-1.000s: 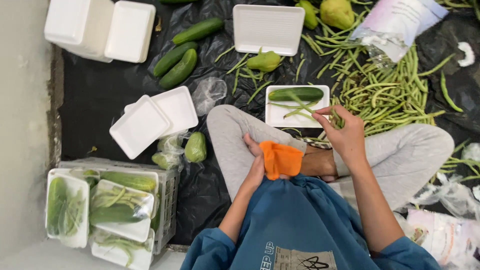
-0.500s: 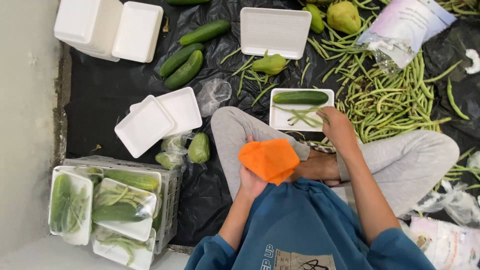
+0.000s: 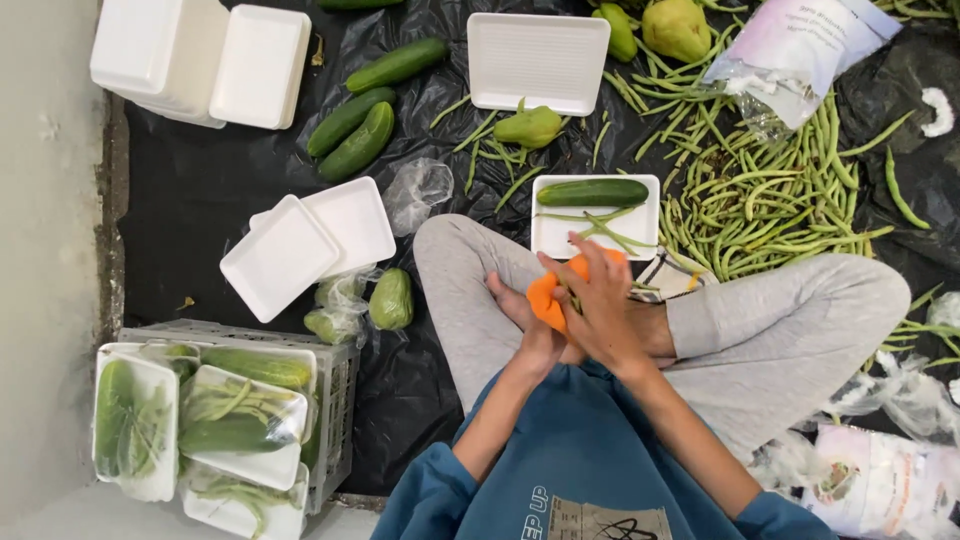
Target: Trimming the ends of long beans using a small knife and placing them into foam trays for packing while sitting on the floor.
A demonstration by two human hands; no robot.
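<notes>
I sit cross-legged on black plastic sheeting. My left hand (image 3: 522,318) holds a flat orange piece (image 3: 545,297), perhaps cloth or a bag, over my lap. My right hand (image 3: 598,305) lies over the same orange piece, fingers spread and gripping it. Just beyond my hands, a white foam tray (image 3: 645,230) holds one cucumber (image 3: 592,192) and a few green beans (image 3: 598,230).
A heap of green beans (image 3: 770,205) lies at the right, with a plastic bag (image 3: 800,45) behind it. An empty tray (image 3: 537,60), loose cucumbers (image 3: 350,130) and stacked foam trays (image 3: 305,240) lie ahead and left. A crate (image 3: 335,385) of wrapped trays stands near left.
My right hand left the tray with the cucumber and beans and came back onto the orange piece. The orange piece shifted right, between both hands.
</notes>
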